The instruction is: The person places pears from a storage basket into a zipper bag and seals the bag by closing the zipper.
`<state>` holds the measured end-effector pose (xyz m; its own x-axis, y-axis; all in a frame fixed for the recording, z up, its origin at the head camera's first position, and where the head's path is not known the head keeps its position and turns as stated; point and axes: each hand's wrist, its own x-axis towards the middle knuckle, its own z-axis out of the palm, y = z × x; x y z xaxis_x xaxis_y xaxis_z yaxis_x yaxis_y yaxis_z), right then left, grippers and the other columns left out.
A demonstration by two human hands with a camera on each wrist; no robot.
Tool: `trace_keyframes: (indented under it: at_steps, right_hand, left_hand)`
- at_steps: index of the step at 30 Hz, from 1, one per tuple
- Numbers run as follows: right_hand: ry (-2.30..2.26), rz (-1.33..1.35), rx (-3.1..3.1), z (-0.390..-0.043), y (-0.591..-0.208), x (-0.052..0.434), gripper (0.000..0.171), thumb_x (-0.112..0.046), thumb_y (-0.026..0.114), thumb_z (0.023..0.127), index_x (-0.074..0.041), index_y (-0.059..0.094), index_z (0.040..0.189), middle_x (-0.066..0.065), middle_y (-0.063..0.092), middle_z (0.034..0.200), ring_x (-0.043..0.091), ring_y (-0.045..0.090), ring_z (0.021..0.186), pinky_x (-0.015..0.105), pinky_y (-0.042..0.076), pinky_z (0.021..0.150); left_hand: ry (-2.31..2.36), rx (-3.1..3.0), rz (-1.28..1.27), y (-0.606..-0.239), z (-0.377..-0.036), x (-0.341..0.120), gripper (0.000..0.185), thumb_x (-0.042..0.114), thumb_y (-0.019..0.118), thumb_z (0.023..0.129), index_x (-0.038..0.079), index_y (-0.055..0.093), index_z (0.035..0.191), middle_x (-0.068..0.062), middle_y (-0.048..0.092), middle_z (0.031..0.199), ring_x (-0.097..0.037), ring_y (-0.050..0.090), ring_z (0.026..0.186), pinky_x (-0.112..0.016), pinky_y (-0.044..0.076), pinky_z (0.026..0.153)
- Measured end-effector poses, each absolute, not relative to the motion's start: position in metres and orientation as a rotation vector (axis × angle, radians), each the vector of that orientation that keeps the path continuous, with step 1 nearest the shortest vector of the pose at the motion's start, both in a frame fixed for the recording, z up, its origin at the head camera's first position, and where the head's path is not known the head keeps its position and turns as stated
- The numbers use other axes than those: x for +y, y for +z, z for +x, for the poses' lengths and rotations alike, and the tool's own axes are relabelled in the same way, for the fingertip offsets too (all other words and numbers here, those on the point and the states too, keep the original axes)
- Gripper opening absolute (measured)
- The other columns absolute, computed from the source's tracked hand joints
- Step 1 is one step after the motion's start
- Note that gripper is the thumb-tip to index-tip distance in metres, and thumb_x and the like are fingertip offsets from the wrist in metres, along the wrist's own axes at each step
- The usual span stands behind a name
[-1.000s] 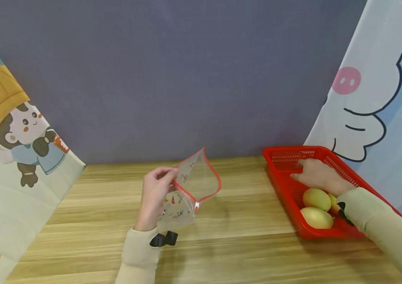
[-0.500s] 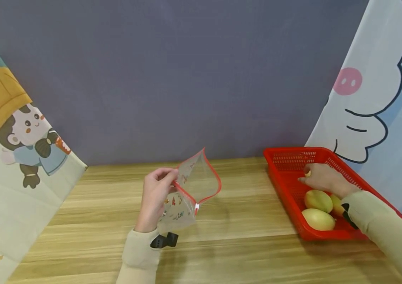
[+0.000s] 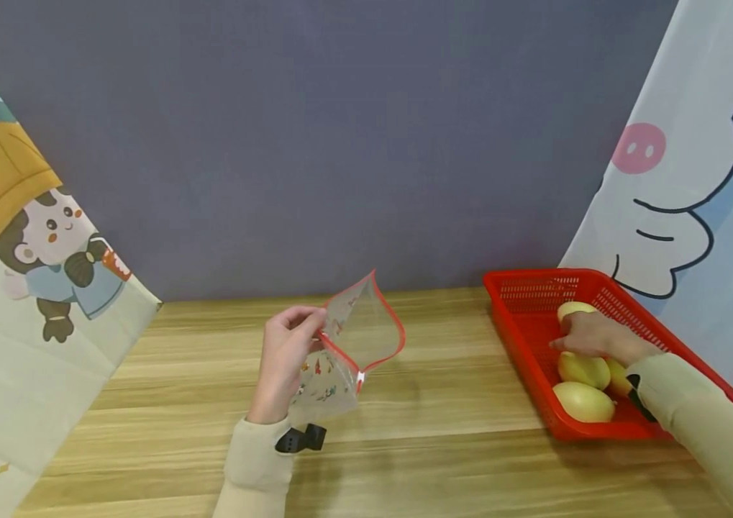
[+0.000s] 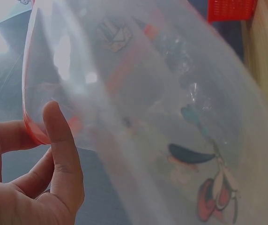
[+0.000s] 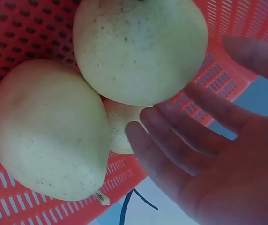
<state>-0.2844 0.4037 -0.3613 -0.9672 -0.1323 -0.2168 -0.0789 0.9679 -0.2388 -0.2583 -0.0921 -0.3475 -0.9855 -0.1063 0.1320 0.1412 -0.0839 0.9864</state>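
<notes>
My left hand (image 3: pixel 285 352) pinches the red zip rim of a clear plastic bag (image 3: pixel 366 331) printed with small pictures and holds it up with its mouth gaping. In the left wrist view the bag (image 4: pixel 171 117) fills the frame, with the left hand (image 4: pixel 35 187) pinching the rim between thumb and fingers. My right hand (image 3: pixel 593 334) reaches into a red mesh basket (image 3: pixel 534 275) among several yellow-green pears (image 3: pixel 583 401). In the right wrist view the right hand (image 5: pixel 218 164) has relaxed, spread fingers beside two large pears (image 5: pixel 138 47) and grips nothing.
The wooden table (image 3: pixel 444 446) runs from the bag to the basket. A dark grey backdrop (image 3: pixel 340 144) stands behind it. Cartoon-printed cloth panels (image 3: pixel 10 288) close in the left and right sides.
My right hand has drawn back from the basket's far end toward the nearer pears, uncovering a pear at the far end. The left hand and bag have stayed put.
</notes>
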Motion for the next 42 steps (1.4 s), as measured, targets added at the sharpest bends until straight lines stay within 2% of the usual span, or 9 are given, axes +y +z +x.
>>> trace_keyframes:
  at_steps: [5, 11, 16, 21, 26, 29, 33, 37, 42]
  right_hand:
    - [-0.361, -0.134, 2.832, -0.285, -0.364, 0.405, 0.057, -0.033, 0.072, 0.088, 0.015, 0.060, 0.115, 0.020, 0.062, 0.097, 0.036, 0.057, 0.088, 0.051, 0.052, 0.079]
    - [-0.400, -0.157, 2.770, -0.283, -0.368, 0.401, 0.043, -0.031, 0.074, 0.084, 0.006, 0.061, 0.101, 0.013, 0.057, 0.088, 0.030, 0.055, 0.082, 0.039, 0.048, 0.070]
    - [-0.465, -0.208, 2.658, -0.281, -0.374, 0.400, 0.044, -0.026, 0.077, 0.082, 0.005, 0.061, 0.110, 0.011, 0.055, 0.095, 0.030, 0.053, 0.091, 0.040, 0.049, 0.078]
    - [-0.431, -0.274, 2.671, -0.281, -0.380, 0.401, 0.037, -0.021, 0.077, 0.078, -0.001, 0.064, 0.107, 0.010, 0.057, 0.097, 0.030, 0.053, 0.092, 0.042, 0.050, 0.078]
    - [-0.490, -0.247, 2.689, -0.283, -0.383, 0.399, 0.045, -0.017, 0.073, 0.077, 0.000, 0.063, 0.117, 0.011, 0.057, 0.099, 0.028, 0.055, 0.087, 0.038, 0.051, 0.064]
    - [-0.514, -0.239, 2.717, -0.284, -0.385, 0.397, 0.045, -0.016, 0.071, 0.075, -0.001, 0.062, 0.116, 0.009, 0.056, 0.094, 0.024, 0.055, 0.078, 0.035, 0.049, 0.055]
    - [-0.555, -0.251, 2.747, -0.286, -0.390, 0.396, 0.045, -0.018, 0.069, 0.077, 0.000, 0.061, 0.117, 0.008, 0.056, 0.091, 0.021, 0.055, 0.068, 0.034, 0.050, 0.050]
    - [-0.535, -0.302, 2.813, -0.289, -0.392, 0.397, 0.044, -0.022, 0.070, 0.080, 0.002, 0.061, 0.116, 0.008, 0.057, 0.090, 0.020, 0.055, 0.068, 0.033, 0.050, 0.051]
    - [-0.443, -0.355, 2.935, -0.293, -0.392, 0.398, 0.050, -0.030, 0.074, 0.079, 0.002, 0.064, 0.116, 0.006, 0.060, 0.089, 0.022, 0.055, 0.077, 0.033, 0.049, 0.062]
  left_hand:
    - [-2.198, -2.008, -0.038, -0.347, -0.257, -0.094, 0.022, 0.008, 0.068, 0.098, -0.010, 0.068, 0.110, -0.010, 0.064, 0.091, -0.020, 0.063, 0.078, -0.029, 0.062, 0.065]
    - [-2.203, -2.012, -0.034, -0.347, -0.257, -0.094, 0.023, 0.007, 0.067, 0.098, -0.011, 0.067, 0.112, -0.013, 0.064, 0.094, -0.022, 0.064, 0.079, -0.031, 0.062, 0.065]
    - [-2.201, -2.011, -0.025, -0.345, -0.256, -0.094, 0.022, 0.007, 0.068, 0.097, -0.010, 0.068, 0.111, -0.014, 0.064, 0.094, -0.021, 0.065, 0.075, -0.032, 0.063, 0.065]
    - [-2.202, -2.006, -0.022, -0.345, -0.255, -0.093, 0.019, 0.005, 0.068, 0.097, -0.009, 0.069, 0.109, -0.016, 0.065, 0.094, -0.020, 0.065, 0.073, -0.031, 0.063, 0.065]
    - [-2.197, -2.005, -0.023, -0.344, -0.254, -0.092, 0.019, 0.006, 0.068, 0.097, -0.010, 0.068, 0.109, -0.016, 0.065, 0.094, -0.017, 0.064, 0.072, -0.029, 0.062, 0.065]
    - [-2.195, -2.002, -0.028, -0.344, -0.253, -0.092, 0.021, 0.006, 0.068, 0.097, -0.011, 0.068, 0.110, -0.016, 0.065, 0.094, -0.016, 0.063, 0.071, -0.029, 0.062, 0.064]
    - [-2.194, -2.004, -0.034, -0.344, -0.253, -0.092, 0.022, 0.006, 0.067, 0.097, -0.012, 0.067, 0.111, -0.015, 0.065, 0.093, -0.017, 0.063, 0.072, -0.029, 0.062, 0.064]
    - [-2.183, -2.013, -0.036, -0.345, -0.254, -0.092, 0.021, 0.006, 0.067, 0.098, -0.011, 0.067, 0.110, -0.014, 0.065, 0.092, -0.021, 0.065, 0.074, -0.030, 0.062, 0.065]
    - [-2.174, -2.024, -0.033, -0.344, -0.254, -0.092, 0.019, 0.007, 0.067, 0.098, -0.008, 0.069, 0.110, -0.018, 0.065, 0.096, -0.026, 0.066, 0.077, -0.031, 0.063, 0.066]
